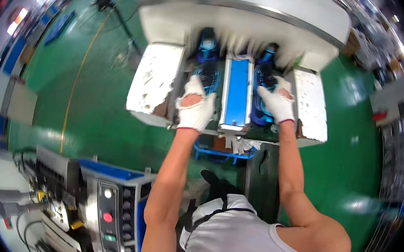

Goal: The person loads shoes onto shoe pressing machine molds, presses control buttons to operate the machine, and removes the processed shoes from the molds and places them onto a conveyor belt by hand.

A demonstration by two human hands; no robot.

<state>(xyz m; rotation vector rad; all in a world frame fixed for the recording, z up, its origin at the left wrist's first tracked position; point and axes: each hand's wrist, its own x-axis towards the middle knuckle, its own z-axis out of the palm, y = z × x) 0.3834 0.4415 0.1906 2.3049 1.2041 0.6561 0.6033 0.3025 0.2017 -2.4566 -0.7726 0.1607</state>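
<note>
My left hand (197, 107), in a white knitted glove torn open at the back, is closed on the heel end of a black-and-blue shoe (208, 75) in the left lane of a white machine. In the right lane my right hand (279, 100), in a similar torn glove, grips another black-and-blue shoe (263, 78), its thumb on the near side. Beyond these, one more dark blue shoe (208, 44) sits in the left lane and another (269, 53) in the right, both at the machine's mouth. The fingers' undersides are hidden.
A blue-topped divider (238, 93) runs between the lanes, with worn white side blocks (155, 79) outside them. The white machine hood (243, 12) overhangs, fringed with strips. Below hangs a blue basket (223, 154). A control panel (109, 214) with buttons stands at lower left.
</note>
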